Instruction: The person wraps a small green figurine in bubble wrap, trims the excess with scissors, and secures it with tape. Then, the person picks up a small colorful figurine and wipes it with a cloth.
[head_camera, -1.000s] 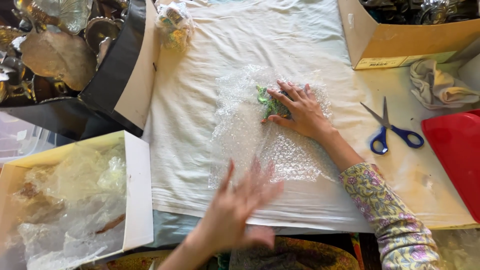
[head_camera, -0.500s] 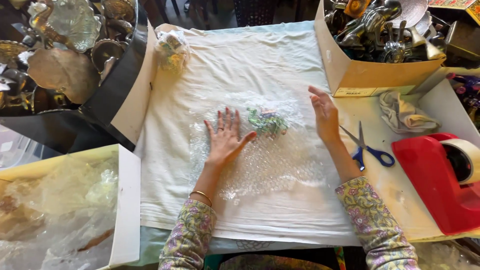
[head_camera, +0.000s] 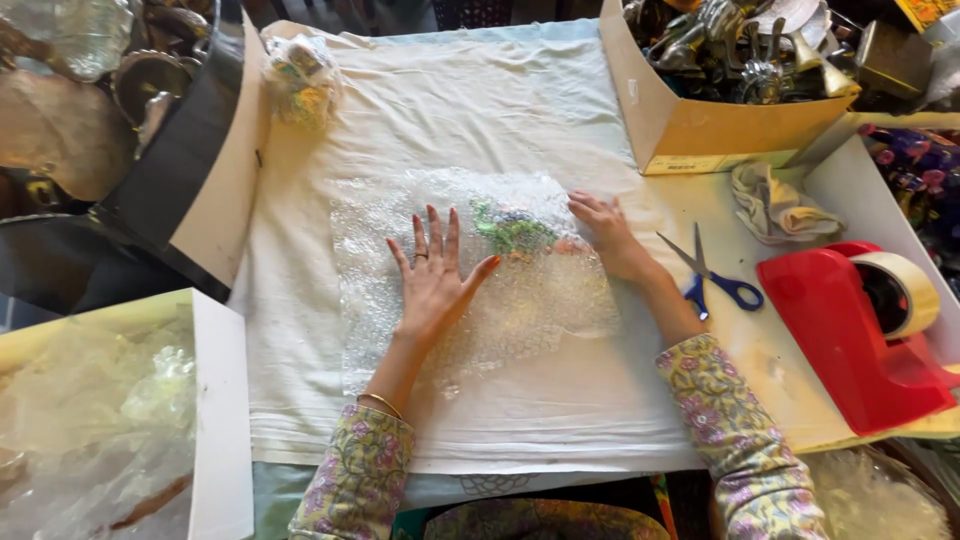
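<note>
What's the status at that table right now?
Left hand flat on bubble wrap. Right hand at its edge. Green object under wrap. Scissors beside.

One head-worn camera looks steeply down, close over the table (head_camera: 770, 350).

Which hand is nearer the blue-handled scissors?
The right hand. It rests on the bubble wrap's right edge, just left of the scissors. The left hand lies flat on the wrap, farther left, beyond the small green item.
</note>
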